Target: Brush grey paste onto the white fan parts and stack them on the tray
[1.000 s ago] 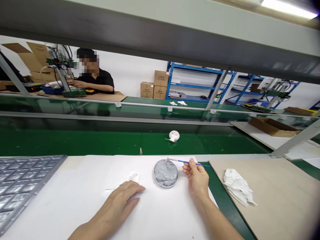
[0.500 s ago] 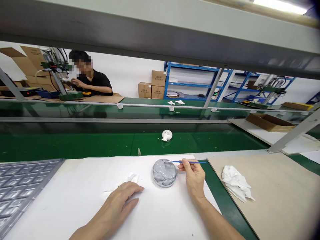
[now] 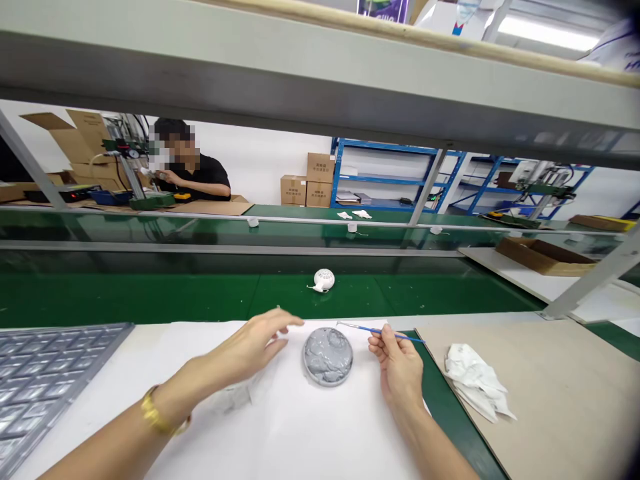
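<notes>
A thin blue paintbrush (image 3: 370, 329) is pinched between the fingers of my right hand (image 3: 400, 360), its tip pointing left just above the far edge of a round dish (image 3: 327, 358). Grey paste with an uneven, shiny surface fills the dish. My left hand (image 3: 260, 340) reaches forward on the dish's left side, holding nothing, fingers stretched out and apart from the dish. Beyond both hands, a white round part with a slotted top (image 3: 324, 280) sits on the green belt (image 3: 280, 297). White paper (image 3: 300, 427) lies under the dish.
To the left stands a clear plastic tray (image 3: 55, 380) with many compartments. A crumpled white cloth (image 3: 475, 380) lies on a brown board (image 3: 545, 387) at right. A grey shelf beam (image 3: 320, 87) crosses overhead. Across the line, a co-worker (image 3: 193, 170) sits beside a machine.
My left hand has moved forward and up from the paper. The brush tip has lifted off the paste, and my right hand has shifted slightly right. The camera view has tilted up.
</notes>
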Demonstrator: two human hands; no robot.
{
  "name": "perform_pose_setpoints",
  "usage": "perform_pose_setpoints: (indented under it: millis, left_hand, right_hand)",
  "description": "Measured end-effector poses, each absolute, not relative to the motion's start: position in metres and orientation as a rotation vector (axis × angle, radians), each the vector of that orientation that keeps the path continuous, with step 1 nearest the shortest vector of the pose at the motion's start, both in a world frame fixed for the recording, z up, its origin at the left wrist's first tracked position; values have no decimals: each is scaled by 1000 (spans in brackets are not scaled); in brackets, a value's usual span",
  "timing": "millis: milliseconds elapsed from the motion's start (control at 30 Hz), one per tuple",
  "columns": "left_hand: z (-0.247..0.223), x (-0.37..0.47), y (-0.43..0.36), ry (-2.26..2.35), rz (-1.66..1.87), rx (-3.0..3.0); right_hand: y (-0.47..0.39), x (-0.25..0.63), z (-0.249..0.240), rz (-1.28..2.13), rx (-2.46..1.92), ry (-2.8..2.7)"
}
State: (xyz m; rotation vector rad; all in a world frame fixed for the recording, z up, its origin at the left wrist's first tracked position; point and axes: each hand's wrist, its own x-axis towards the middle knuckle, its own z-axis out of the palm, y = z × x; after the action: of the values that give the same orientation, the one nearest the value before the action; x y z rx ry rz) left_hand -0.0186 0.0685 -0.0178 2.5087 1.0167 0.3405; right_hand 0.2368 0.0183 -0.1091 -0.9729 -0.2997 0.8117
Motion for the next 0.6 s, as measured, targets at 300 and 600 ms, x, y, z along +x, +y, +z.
perform_pose_setpoints:
  millis: [300,600]
  left_hand:
    - [-25,79,173,1145,129,2746]
    - [-53,124,209,1643,30,2371]
  right_hand:
    - [20,240,-115,895,-984,-297]
    - [20,242,-120,840,-1042,-378]
